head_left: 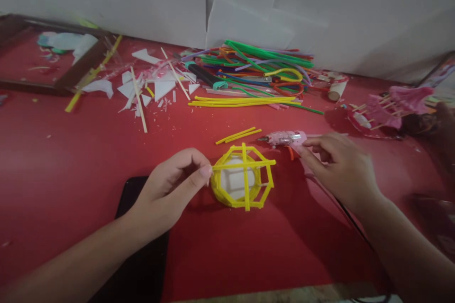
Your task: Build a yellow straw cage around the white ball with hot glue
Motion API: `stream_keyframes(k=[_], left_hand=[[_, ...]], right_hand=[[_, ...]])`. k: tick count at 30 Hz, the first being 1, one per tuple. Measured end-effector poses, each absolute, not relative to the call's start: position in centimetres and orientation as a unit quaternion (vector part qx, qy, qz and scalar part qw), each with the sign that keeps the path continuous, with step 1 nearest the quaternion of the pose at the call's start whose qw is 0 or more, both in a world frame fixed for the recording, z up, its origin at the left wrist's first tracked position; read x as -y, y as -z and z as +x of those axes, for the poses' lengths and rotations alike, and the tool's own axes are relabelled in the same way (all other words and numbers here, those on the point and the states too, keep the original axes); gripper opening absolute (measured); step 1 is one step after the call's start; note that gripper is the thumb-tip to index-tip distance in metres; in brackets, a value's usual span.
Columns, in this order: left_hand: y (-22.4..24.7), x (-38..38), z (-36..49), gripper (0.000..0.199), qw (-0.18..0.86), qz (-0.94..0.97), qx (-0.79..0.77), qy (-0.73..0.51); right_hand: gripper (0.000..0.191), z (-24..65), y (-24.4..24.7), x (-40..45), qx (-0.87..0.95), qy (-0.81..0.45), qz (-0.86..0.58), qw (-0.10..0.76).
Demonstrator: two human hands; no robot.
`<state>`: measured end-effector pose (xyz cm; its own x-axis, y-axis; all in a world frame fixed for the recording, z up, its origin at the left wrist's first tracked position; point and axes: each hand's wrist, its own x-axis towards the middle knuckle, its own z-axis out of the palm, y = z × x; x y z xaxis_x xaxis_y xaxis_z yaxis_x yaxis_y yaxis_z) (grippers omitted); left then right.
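A small eight-sided basket-like frame (217,193) of yellow sticks, which look like pipe cleaners, stands on the red table, with something white inside it. Two yellow sticks cross over its top. My left hand (179,184) is closed in a pinch at the left end of the crosswise yellow stick (227,165). To the right of the frame, my right hand (343,170) grips a pink glue gun (286,138) between thumb and fingers. Its metal nozzle points left, and my hand hides part of the handle. Short yellow pieces (238,135) lie just behind the frame.
A dark flat object (142,265) lies under my left forearm. Long yellow sticks (245,101) and a coloured pile (263,59) sit at the back. White scraps (165,89) are left of them. A pink model ship (387,109) stands at right. The glue gun's cord (350,218) runs beneath my right arm.
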<state>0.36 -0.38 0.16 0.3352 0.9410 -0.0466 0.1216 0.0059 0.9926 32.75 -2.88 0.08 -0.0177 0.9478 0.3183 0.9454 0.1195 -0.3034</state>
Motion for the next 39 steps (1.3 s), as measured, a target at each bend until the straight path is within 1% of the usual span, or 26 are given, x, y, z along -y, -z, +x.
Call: stream_keyframes(k=[2,4,6,9,12,15,22,26,32,39], left_hand=[[-0.1,0.4,0.5,0.021,0.565,0.591,-0.441,-0.369],[-0.1,0.4,0.6,0.020,0.577,0.584,-0.437,-0.368],[0.0,0.4,0.7,0.021,0.586,0.580,-0.433,-0.363],[-0.1,0.4,0.6,0.023,0.589,0.582,-0.433,-0.355],[-0.1,0.5,0.5,0.024,0.586,0.587,-0.438,-0.346],[0.1,0.4,0.4,0.026,0.588,0.590,-0.440,-0.335],[1.0,0.1,0.4,0.034,0.668,0.504,-0.448,-0.315],[1.2,0.0,0.2,0.032,0.688,0.475,-0.444,-0.323],[1.0,0.2,0.2,0.026,0.688,0.441,-0.457,-0.351],[1.7,0.2,0.0,0.032,0.674,0.486,-0.472,-0.296]], right_hand=[[0.017,31.2,-1.5,3.0,0.723,-0.064,-0.628,0.281],[0.017,29.7,-2.7,3.1,0.725,-0.162,-0.596,0.304],[0.017,28.5,-3.3,3.2,0.714,-0.248,-0.578,0.307],[0.019,27.5,-3.6,3.1,0.696,-0.317,-0.570,0.299],[0.020,27.0,-3.6,3.0,0.676,-0.356,-0.568,0.305],[0.019,26.9,-3.4,2.9,0.641,-0.399,-0.566,0.331],[0.023,26.9,-2.3,2.4,0.569,-0.497,-0.555,0.349],[0.025,26.9,-1.6,2.5,0.541,-0.537,-0.550,0.343],[0.027,27.3,-1.1,2.8,0.516,-0.573,-0.527,0.357],[0.031,27.3,-0.9,2.7,0.521,-0.577,-0.522,0.350]])
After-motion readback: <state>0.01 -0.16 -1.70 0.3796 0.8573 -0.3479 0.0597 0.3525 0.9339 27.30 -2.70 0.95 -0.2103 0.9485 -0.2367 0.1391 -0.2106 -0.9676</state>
